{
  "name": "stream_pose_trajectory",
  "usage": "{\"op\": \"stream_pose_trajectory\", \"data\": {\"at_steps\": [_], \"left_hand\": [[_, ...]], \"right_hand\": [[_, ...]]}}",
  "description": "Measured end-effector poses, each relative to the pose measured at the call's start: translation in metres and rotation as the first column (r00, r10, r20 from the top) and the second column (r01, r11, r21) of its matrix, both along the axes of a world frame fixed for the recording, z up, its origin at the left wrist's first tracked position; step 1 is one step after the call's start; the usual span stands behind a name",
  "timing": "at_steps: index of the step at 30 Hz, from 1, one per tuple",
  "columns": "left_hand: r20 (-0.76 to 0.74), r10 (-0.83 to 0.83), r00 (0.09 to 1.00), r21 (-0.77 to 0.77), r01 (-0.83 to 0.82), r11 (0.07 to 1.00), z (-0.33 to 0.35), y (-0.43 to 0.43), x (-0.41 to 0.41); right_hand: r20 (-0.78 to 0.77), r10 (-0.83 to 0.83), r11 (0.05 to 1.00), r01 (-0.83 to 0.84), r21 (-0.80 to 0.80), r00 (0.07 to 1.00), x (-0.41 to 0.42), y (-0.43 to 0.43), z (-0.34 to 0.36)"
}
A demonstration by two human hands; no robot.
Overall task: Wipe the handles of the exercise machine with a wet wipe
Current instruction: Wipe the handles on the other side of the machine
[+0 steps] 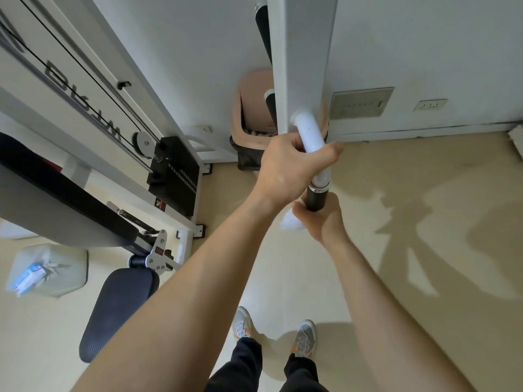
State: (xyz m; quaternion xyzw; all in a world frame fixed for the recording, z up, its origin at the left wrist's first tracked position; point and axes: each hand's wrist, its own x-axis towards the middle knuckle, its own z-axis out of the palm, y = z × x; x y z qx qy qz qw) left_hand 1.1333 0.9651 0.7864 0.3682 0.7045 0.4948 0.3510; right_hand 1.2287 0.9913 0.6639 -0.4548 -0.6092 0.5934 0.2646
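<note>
Head view. Handle (pixel 314 154): smooth white tube projecting from the flat white upright (pixel 305 60), ending in a matte black cylindrical grip at centre frame. Left hand (pixel 285 168): wrapped closed around the white tube. Right hand (pixel 325 219): clenched on the black grip, crumpled white wet wipe (pixel 290 222) bunched at its 9 o'clock. Padded black seat (pixel 119 309), 7 o'clock.

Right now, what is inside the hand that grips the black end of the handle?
The right hand is closed around the black grip, and a white wet wipe bunches out beside the thumb. How much wipe lies between palm and grip is covered.
</note>
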Motion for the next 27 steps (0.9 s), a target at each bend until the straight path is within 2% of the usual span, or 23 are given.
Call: {"op": "stream_pose_trajectory", "data": {"at_steps": [2,5,6,8,10,11,12,14,18,21,23,25,27], "left_hand": [[0.009,-0.021,1.0,0.0,0.021,1.0,0.0,0.0,-0.002],[0.043,-0.019,0.999,0.008,0.018,1.0,0.002,0.003,0.002],[0.05,-0.01,0.999,0.009,0.01,1.0,0.002,0.005,0.004],[0.048,0.007,0.999,0.005,-0.008,1.0,0.001,0.009,0.006],[0.043,0.014,0.999,0.005,-0.014,1.0,-0.001,0.012,0.007],[0.044,0.009,0.999,0.006,-0.009,1.0,-0.001,0.012,0.008],[0.044,0.0,0.999,0.006,0.0,1.0,-0.003,0.012,0.008],[0.046,-0.019,0.999,0.009,0.018,1.0,-0.004,0.012,0.005],[0.05,-0.049,0.998,0.017,0.048,0.999,-0.003,0.01,0.0],[0.059,-0.054,0.997,0.011,0.053,0.999,-0.002,0.008,0.002],[0.066,-0.041,0.997,0.002,0.04,0.999,-0.002,0.009,0.005],[0.085,-0.016,0.996,0.016,0.015,1.0,-0.003,0.012,0.009],[0.092,0.001,0.996,0.027,-0.003,1.0,-0.004,0.015,0.011]], "right_hand": [[-0.032,0.184,0.983,-0.184,-0.004,0.982,0.01,0.013,0.024],[-0.12,0.25,0.966,-0.239,0.1,0.961,0.013,0.025,0.061],[-0.15,0.2,0.975,-0.182,0.13,0.968,0.011,0.024,0.066],[-0.217,-0.005,0.987,0.041,0.158,0.976,0.001,0.012,0.066],[-0.331,-0.261,0.96,0.28,0.011,0.907,-0.012,-0.001,0.051],[-0.325,-0.353,0.933,0.354,-0.058,0.877,-0.016,-0.005,0.036],[-0.261,-0.4,0.915,0.401,-0.05,0.879,-0.017,-0.008,0.019],[-0.064,-0.361,0.932,0.362,0.003,0.93,-0.012,-0.009,-0.012],[0.091,-0.029,0.999,0.032,-0.036,0.995,0.004,-0.002,-0.015],[0.023,0.165,0.986,-0.165,0.01,0.986,0.013,0.019,0.017],[-0.07,0.241,0.969,-0.236,0.071,0.968,0.018,0.031,0.042],[-0.158,0.164,0.982,-0.145,0.124,0.974,0.013,0.031,0.057],[-0.221,-0.081,0.981,0.116,0.153,0.972,0.003,0.016,0.058]]}}
